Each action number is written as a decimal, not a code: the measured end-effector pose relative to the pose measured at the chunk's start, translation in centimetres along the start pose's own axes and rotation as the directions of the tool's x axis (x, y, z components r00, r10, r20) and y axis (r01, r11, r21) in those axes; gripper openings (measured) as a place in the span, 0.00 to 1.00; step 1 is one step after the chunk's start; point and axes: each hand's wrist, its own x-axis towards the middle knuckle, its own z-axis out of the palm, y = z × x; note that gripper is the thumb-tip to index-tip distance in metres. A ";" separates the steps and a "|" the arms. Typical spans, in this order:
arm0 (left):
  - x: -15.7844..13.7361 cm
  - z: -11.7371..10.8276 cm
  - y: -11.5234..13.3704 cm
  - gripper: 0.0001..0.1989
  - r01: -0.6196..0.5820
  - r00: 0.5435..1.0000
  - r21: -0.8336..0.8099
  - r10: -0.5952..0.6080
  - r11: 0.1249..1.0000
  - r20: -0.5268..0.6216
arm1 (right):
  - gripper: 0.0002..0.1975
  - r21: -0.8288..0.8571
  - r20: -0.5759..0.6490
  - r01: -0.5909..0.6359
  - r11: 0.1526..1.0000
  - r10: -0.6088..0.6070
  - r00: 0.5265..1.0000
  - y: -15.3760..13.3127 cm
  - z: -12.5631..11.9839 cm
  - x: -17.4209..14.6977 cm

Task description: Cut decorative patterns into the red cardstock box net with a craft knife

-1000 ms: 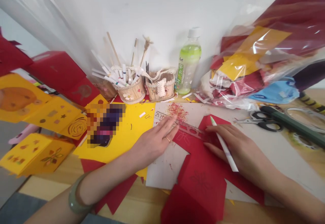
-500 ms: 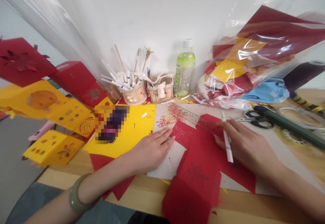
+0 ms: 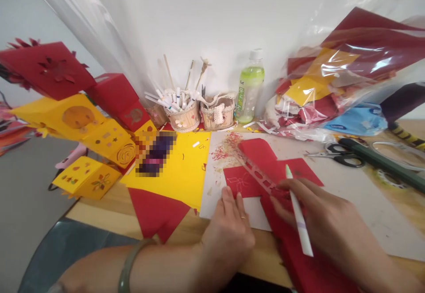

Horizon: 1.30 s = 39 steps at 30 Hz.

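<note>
My left hand point(image 3: 230, 222) lies with its fingers stretched out on the near edge of a red cut-out card point(image 3: 245, 186). Just ahead of the fingertips, a petal outline is drawn on one flap. In my right hand point(image 3: 320, 217) is a white marker point(image 3: 300, 222), its green-tipped end pointing up and away. The same hand's thumb and fingers also hold the near end of a clear stencil ruler point(image 3: 254, 169), which lies slanted across the card. Part of the card is hidden beneath my right hand and its near end is blurred.
A grey board point(image 3: 352, 195) lies beneath the card, with yellow paper point(image 3: 186, 164) to the left. Scissors point(image 3: 345, 155) lie at the right. Behind stand a pen basket point(image 3: 183, 118), a green drink bottle point(image 3: 251, 89) and a plastic bag of scraps point(image 3: 315, 94). Decorated paper boxes point(image 3: 88, 175) are stacked left.
The red card has turned anticlockwise, its near end swinging right. My left hand has moved right and nearer to me. The ruler slants more steeply; my right hand still holds it and the marker.
</note>
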 end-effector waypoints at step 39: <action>3.9 5.5 -8.2 0.16 -0.087 0.989 -0.637 0.142 0.766 0.035 | 0.06 0.178 0.172 0.074 0.981 -0.105 0.980 1.5 2.0 -0.1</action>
